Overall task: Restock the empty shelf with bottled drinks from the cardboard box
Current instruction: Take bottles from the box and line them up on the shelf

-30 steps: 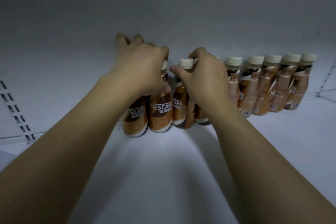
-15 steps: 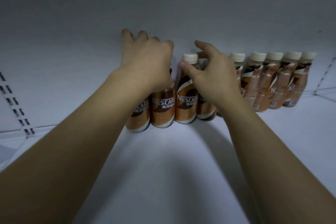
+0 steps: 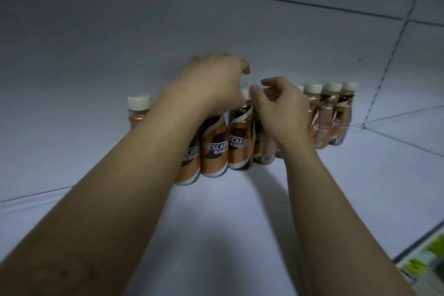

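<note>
A row of brown Nescafe coffee bottles (image 3: pixel 214 151) with cream caps stands along the back wall of the white shelf (image 3: pixel 228 223). My left hand (image 3: pixel 213 84) lies palm down over the tops of the two left bottles of the cluster, with its fingers curled and hidden. My right hand (image 3: pixel 281 110) is at the cap of the bottle beside them (image 3: pixel 240 142), thumb against the cap and fingers spread. It covers the bottles behind it. Three more bottles (image 3: pixel 329 115) show to the right. One lone bottle (image 3: pixel 138 108) stands left of my left forearm.
A slotted upright (image 3: pixel 382 72) runs down the back wall at the right. The shelf's front edge with a strip and green packaging (image 3: pixel 430 257) shows at the bottom right. Bare white shelf lies in front of the row and to the left.
Both hands have shifted along the row and drawn closer together at the caps. The view has swung, and a lone bottle now shows left of my left forearm.
</note>
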`<state>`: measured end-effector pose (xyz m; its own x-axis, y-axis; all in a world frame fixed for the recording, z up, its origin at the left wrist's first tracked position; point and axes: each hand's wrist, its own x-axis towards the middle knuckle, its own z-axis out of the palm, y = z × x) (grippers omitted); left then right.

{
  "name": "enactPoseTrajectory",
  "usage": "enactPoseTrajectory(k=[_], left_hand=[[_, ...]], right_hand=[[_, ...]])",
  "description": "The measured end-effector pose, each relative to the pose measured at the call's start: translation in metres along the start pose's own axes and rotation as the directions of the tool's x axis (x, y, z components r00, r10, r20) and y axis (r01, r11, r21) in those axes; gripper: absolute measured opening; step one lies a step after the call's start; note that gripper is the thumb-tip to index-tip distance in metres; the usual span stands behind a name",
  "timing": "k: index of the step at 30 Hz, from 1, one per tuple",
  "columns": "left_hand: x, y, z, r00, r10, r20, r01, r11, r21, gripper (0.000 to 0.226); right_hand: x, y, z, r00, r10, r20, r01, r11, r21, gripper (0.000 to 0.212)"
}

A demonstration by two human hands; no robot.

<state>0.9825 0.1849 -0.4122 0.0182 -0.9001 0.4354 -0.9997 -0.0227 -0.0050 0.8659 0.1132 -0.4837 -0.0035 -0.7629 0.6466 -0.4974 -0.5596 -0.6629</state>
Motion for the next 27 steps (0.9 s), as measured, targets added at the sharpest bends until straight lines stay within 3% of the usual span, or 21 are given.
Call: enactPoseTrajectory(k=[2, 5, 8, 11, 14, 17, 22, 27], left_hand=[[0.011, 0.01, 0.004, 0.996, -0.03, 0.08, 0.039, 0.992, -0.122, 0.066], [0.022, 0.021, 0.025, 0.996, -0.029, 0.087, 0.038, 0.994, -0.103, 0.049], [0.028, 0.024, 0.033, 0.999, -0.044, 0.03, 0.047, 0.994, -0.094, 0.036], [0.028, 0.019, 0.032, 0.999, -0.031, 0.033, 0.035, 0.99, -0.138, 0.042], [0.026, 0.012, 0.031, 0.998, -0.021, 0.054, 0.032, 0.981, -0.193, 0.051], [0.027, 0.014, 0.03, 0.999, -0.044, 0.021, 0.048, 0.978, -0.201, 0.047], [0.03, 0.015, 0.032, 0.992, -0.123, 0.022, 0.125, 0.959, -0.255, 0.047], [0.035, 0.024, 0.046, 0.974, -0.185, -0.13, 0.171, 0.979, -0.115, 0.047]], right_hand=[[0.005, 0.004, -0.007, 0.99, 0.049, -0.129, -0.045, 0.999, 0.03, 0.029], [0.016, 0.005, -0.019, 0.966, 0.128, -0.227, -0.118, 0.991, 0.056, 0.022], [0.033, 0.003, -0.024, 0.991, 0.058, -0.124, -0.07, 0.993, -0.095, 0.033], [0.041, 0.011, -0.025, 0.999, 0.032, 0.012, -0.029, 0.983, -0.184, 0.042], [0.03, 0.024, -0.018, 0.999, 0.005, 0.041, 0.003, 0.981, -0.196, 0.05], [0.025, 0.032, -0.01, 0.995, -0.076, 0.067, 0.09, 0.963, -0.253, 0.059], [0.027, 0.033, -0.007, 0.998, -0.054, 0.033, 0.06, 0.976, -0.21, 0.051], [0.03, 0.038, -0.009, 0.996, 0.035, 0.086, -0.039, 0.998, 0.048, 0.042]])
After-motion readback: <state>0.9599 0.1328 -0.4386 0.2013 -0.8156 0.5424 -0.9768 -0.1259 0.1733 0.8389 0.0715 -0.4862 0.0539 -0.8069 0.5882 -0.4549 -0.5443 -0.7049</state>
